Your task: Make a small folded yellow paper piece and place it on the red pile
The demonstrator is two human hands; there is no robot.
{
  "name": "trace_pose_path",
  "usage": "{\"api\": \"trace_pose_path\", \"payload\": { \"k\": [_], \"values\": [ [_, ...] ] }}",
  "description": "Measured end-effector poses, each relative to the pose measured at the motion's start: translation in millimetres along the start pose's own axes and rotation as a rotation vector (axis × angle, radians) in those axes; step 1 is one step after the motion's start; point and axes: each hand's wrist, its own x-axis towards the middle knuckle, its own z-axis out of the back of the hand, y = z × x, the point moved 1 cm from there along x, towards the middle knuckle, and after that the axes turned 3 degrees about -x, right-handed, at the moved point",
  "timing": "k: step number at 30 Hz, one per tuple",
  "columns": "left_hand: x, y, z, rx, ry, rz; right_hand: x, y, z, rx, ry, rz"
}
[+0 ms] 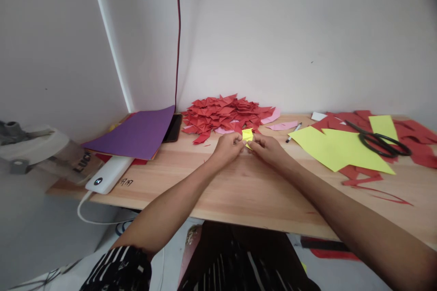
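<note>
A small piece of folded yellow paper (247, 135) is pinched between my two hands, a little above the wooden table. My left hand (228, 147) has its fingers closed on the paper's left side. On the right side, my right hand (265, 147) grips it with thumb and fingers. Creases show on the paper's upper part, while my fingers cover its lower edges. Just behind my hands lies a heap of folded red paper pieces (225, 116).
Black-handled scissors (377, 141) rest on a cut yellow sheet (341, 145) and red scraps (418, 138) at right. A pen (294, 132) and pink paper (282, 126) lie nearer. At left are a purple sheet (136, 132), a phone (173, 128) and a corded white power bank (109, 175).
</note>
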Motion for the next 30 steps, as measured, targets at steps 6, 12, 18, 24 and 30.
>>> {"api": "trace_pose_path", "payload": {
  "k": [6,12,18,24,30],
  "values": [
    [1.0,-1.8,1.2,-0.069,0.008,0.085,-0.1,-2.4,-1.5,-0.016,-0.016,0.025],
    [-3.1,-5.7,2.3,-0.064,0.068,0.062,-1.3,2.4,1.3,0.095,0.059,-0.034],
    [-2.6,-6.9,0.7,-0.088,0.118,0.051,1.5,-5.8,-0.3,0.227,0.088,-0.097],
    [-0.4,-2.5,0.4,-0.095,0.122,0.065,2.7,-11.2,-0.6,0.333,0.074,-0.179],
    [-2.7,-3.4,-0.7,-0.058,0.103,0.083,2.6,-5.4,0.5,0.302,0.062,-0.200]
  ]
}}
